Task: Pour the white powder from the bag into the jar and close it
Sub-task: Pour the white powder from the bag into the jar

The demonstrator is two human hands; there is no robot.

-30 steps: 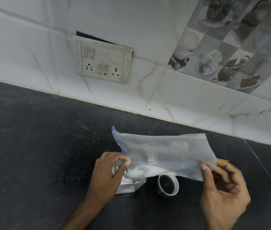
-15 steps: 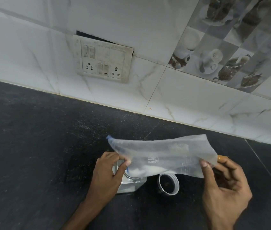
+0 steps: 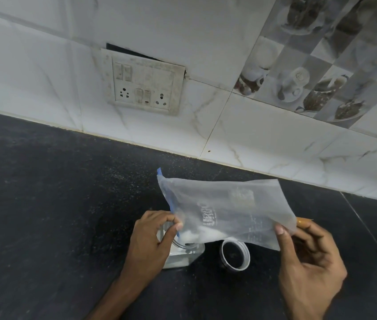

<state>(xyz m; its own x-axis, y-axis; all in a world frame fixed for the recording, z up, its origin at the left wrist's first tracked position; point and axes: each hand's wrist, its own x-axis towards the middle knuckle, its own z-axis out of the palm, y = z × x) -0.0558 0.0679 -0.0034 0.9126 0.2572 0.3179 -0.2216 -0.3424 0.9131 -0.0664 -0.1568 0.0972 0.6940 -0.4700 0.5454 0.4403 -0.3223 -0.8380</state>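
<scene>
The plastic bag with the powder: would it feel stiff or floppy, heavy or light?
Probably floppy: the bag sags and creases between the left hand and right hand pinching its ends. Likely light: only a little white powder sits in its low corner. The smooth film may slip.

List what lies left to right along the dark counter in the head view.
First the left hand, jar, lid, right hand. The bag, pinched by both hands, spans them, so it is left out.
</scene>
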